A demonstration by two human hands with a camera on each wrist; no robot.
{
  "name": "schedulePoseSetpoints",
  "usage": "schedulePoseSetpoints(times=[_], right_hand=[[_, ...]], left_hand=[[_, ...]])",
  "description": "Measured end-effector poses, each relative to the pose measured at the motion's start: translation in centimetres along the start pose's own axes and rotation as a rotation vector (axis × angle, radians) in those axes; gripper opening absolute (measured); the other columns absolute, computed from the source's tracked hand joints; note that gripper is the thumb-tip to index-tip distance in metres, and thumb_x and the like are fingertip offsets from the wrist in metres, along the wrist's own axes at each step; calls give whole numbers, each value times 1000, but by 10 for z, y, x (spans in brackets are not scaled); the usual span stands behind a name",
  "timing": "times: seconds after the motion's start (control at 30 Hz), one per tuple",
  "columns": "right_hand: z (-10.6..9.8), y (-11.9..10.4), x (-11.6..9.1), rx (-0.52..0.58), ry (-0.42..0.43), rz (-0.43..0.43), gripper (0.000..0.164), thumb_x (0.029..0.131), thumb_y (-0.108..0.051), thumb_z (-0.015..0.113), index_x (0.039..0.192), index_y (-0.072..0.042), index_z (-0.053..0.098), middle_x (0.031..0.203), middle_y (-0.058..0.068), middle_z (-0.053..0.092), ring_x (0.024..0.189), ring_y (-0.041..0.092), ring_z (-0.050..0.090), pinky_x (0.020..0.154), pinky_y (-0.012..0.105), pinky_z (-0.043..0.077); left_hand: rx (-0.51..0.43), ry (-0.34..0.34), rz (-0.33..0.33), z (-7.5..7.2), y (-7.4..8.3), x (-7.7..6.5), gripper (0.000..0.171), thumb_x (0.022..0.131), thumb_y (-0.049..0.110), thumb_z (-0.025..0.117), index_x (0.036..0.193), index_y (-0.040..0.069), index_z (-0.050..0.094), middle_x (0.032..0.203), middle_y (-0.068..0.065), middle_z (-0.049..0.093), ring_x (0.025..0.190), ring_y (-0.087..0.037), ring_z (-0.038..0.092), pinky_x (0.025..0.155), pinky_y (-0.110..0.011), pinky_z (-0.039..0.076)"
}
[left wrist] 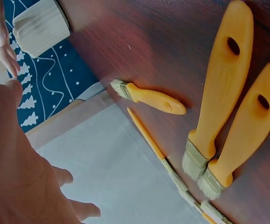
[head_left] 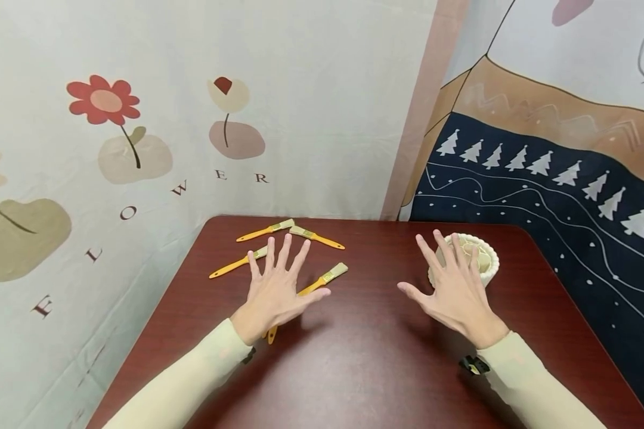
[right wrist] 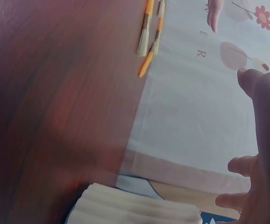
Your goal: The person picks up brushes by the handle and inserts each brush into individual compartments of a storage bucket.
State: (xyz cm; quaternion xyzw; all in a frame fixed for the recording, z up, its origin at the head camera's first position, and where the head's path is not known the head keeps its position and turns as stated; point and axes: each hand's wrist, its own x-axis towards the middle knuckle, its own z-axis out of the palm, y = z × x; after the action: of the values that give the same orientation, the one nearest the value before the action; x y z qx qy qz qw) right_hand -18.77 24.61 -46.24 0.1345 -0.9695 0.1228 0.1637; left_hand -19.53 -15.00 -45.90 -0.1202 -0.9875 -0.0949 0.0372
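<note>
Both hands hover over the table with fingers spread and nothing in them. My left hand (head_left: 276, 293) is above several flat paintbrushes with yellow handles and pale bristles. One paintbrush (head_left: 335, 273) lies partly beneath this hand; another brush (head_left: 231, 269) is to its left. Farther back lie two more brushes, a left one (head_left: 257, 232) and a right one (head_left: 326, 239). In the left wrist view, two brushes (left wrist: 227, 74) lie side by side. My right hand (head_left: 456, 295) partly hides a cream round container (head_left: 491, 265) with a scalloped rim and ribbed side.
The dark red-brown wooden table (head_left: 375, 357) has rounded back corners. A pale curtain (head_left: 322, 107) printed with flowers hangs behind it, and a navy cloth (head_left: 515, 196) with white trees hangs on the right. Black bands (head_left: 473, 364) show at the wrists.
</note>
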Motion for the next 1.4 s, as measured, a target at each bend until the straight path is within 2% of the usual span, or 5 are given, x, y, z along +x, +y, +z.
schedulePoseSetpoints(times=[0.47,0.7,1.0,1.2,1.4], right_hand=[[-14,28,0,39,74,-6,102,97,-67,79,181,-22,42,186,27,39,172,61,31,142,86,7],[-21,41,1,97,74,31,101,97,-62,83,181,-21,43,185,27,40,170,62,34,140,88,11],[-26,56,1,136,63,67,101,99,-62,83,181,-18,43,185,28,39,170,62,34,141,87,10],[-25,65,1,152,24,105,104,100,-64,82,182,-17,39,187,29,35,171,63,31,138,88,20],[-26,73,2,159,-26,168,111,100,-68,81,185,-19,32,188,28,33,168,61,33,124,92,35]], left_hand=[[-47,1,26,5,6,8,115,98,97,57,188,42,12,199,-10,8,184,-49,4,143,-84,1],[-28,10,42,9,8,13,112,99,95,56,188,37,20,196,-16,24,182,-51,20,143,-83,9],[-62,29,51,12,11,20,108,101,92,59,187,33,28,192,-16,32,178,-51,31,143,-83,13],[-85,48,61,13,12,22,106,102,89,60,185,30,32,190,-16,36,176,-49,37,143,-81,18],[-112,67,63,13,13,23,102,104,87,60,184,30,34,188,-14,40,173,-48,42,142,-79,26]])
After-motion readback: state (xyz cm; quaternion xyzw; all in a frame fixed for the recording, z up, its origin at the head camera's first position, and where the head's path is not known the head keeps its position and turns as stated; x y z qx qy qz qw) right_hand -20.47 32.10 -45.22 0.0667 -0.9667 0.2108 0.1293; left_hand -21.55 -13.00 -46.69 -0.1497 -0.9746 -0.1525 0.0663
